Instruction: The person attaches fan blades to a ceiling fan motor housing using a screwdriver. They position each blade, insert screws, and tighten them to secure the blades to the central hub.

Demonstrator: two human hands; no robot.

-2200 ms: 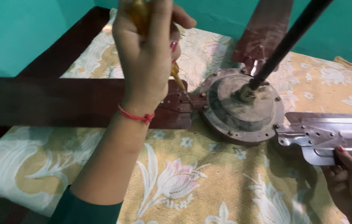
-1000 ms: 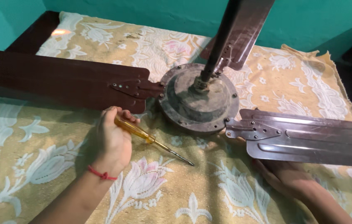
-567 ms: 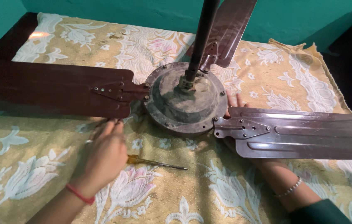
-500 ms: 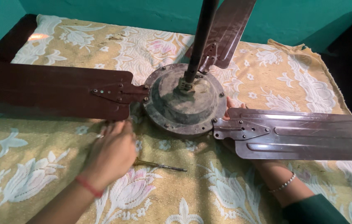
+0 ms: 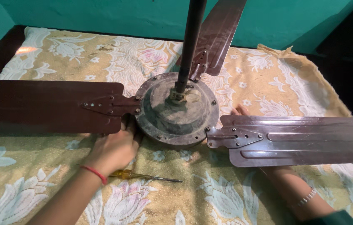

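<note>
The fan motor (image 5: 176, 110) lies on the bed (image 5: 293, 83). Left hand (image 5: 114, 148) presses its left rim, fingers spread, empty. Right hand (image 5: 241, 111) is mostly hidden beneath 1 blade (image 5: 301, 139); grip unclear. The screwdriver (image 5: 143, 176) lies crosswise just below the left hand.

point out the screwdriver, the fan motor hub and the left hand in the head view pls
screwdriver (image 5: 143, 176): head view, on the shaft by the yellow handle.
fan motor hub (image 5: 176, 112): head view, on its dusty top face.
left hand (image 5: 114, 149): head view, on the back of the hand.

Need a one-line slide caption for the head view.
Both hands grip a dusty ceiling fan motor on a floral bedspread; screwdriver lies beside the left hand.
</note>
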